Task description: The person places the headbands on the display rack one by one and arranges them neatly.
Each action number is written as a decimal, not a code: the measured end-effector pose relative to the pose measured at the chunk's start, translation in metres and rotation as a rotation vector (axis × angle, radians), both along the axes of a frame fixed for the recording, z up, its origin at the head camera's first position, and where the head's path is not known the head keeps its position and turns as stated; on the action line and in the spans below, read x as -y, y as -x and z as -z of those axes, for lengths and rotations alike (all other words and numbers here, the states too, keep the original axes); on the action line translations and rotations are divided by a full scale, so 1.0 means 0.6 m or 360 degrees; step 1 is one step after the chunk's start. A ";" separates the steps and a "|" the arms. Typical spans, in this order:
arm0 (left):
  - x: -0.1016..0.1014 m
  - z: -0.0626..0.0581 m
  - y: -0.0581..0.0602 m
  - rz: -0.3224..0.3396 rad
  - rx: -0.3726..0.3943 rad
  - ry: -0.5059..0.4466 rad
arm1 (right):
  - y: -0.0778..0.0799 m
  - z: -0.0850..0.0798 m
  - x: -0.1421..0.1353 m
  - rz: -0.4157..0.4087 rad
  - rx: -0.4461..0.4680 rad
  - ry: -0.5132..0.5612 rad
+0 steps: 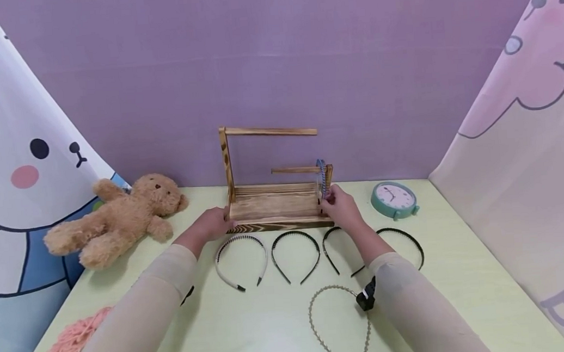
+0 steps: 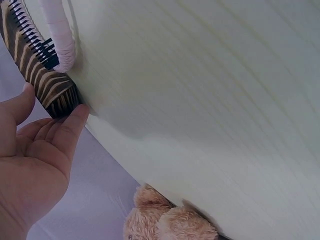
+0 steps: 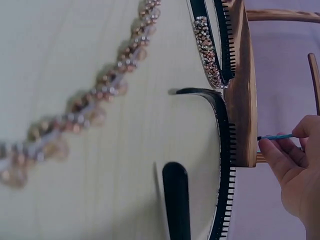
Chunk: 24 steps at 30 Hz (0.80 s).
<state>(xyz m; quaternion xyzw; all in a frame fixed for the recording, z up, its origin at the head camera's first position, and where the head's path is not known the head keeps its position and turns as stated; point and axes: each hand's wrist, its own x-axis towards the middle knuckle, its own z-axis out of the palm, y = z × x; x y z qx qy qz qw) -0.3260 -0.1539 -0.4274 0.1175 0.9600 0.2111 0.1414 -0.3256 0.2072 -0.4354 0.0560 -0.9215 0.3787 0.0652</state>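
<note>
A wooden headband rack (image 1: 274, 205) stands at the back of the table, with a tall rod on its left and a shorter, lower rod on its right. My left hand (image 1: 213, 224) holds the left end of its base; in the left wrist view the thumb and fingers (image 2: 75, 125) lie on either side of the striped wooden corner (image 2: 56, 92). At the rack's right end, a blue headband (image 1: 322, 176) hangs over the lower rod. My right hand (image 1: 341, 207) pinches this headband near its lower end, and the right wrist view shows its blue edge (image 3: 280, 136) between thumb and fingers.
In front of the rack lie a pale pink headband (image 1: 217, 262), a black headband (image 1: 274, 253) and other dark headbands (image 1: 421, 248). Nearer is a beaded headband (image 1: 313, 321). A teddy bear (image 1: 123, 220) and pink yarn (image 1: 77, 337) lie left, a green clock (image 1: 394, 200) right.
</note>
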 end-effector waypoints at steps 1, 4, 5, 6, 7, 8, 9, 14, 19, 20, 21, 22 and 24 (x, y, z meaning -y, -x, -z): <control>0.000 0.001 0.000 0.0004 -0.0006 0.0004 | -0.001 0.000 -0.002 0.0004 0.0009 0.0000; 0.000 0.002 0.002 0.0011 -0.0011 0.0020 | -0.003 -0.003 -0.006 0.0002 0.0023 -0.0004; 0.000 0.002 0.002 0.0014 -0.0011 0.0027 | -0.002 -0.004 -0.007 0.0002 0.0033 -0.0006; 0.000 0.003 0.003 0.0016 -0.0012 0.0030 | -0.002 -0.006 -0.009 0.0003 0.0045 -0.0011; 0.000 0.004 0.004 0.0018 -0.0012 0.0032 | -0.003 -0.007 -0.010 0.0002 0.0058 -0.0021; 0.000 0.003 0.003 0.0014 -0.0007 0.0028 | -0.003 -0.009 -0.012 -0.0001 0.0073 -0.0026; 0.000 0.003 0.003 0.0010 -0.0003 0.0023 | -0.005 -0.012 -0.014 -0.0007 0.0087 -0.0030; -0.003 0.000 0.003 -0.0009 0.0027 -0.0008 | -0.014 -0.028 -0.025 -0.0036 0.0156 -0.0067; -0.001 -0.001 0.001 -0.0007 0.0032 0.0002 | -0.013 -0.048 -0.025 -0.0054 0.0206 -0.0070; -0.001 -0.001 0.000 -0.0007 0.0024 0.0007 | -0.011 -0.052 -0.023 -0.0056 0.0201 -0.0067; -0.001 -0.001 0.000 -0.0004 0.0019 0.0009 | -0.008 -0.055 -0.020 -0.0052 0.0189 -0.0069; -0.001 0.000 -0.001 -0.0007 0.0015 0.0006 | -0.005 -0.058 -0.017 -0.0044 0.0172 -0.0071; -0.003 0.001 -0.001 -0.0006 0.0010 -0.0002 | 0.000 -0.062 -0.011 -0.0032 0.0159 -0.0064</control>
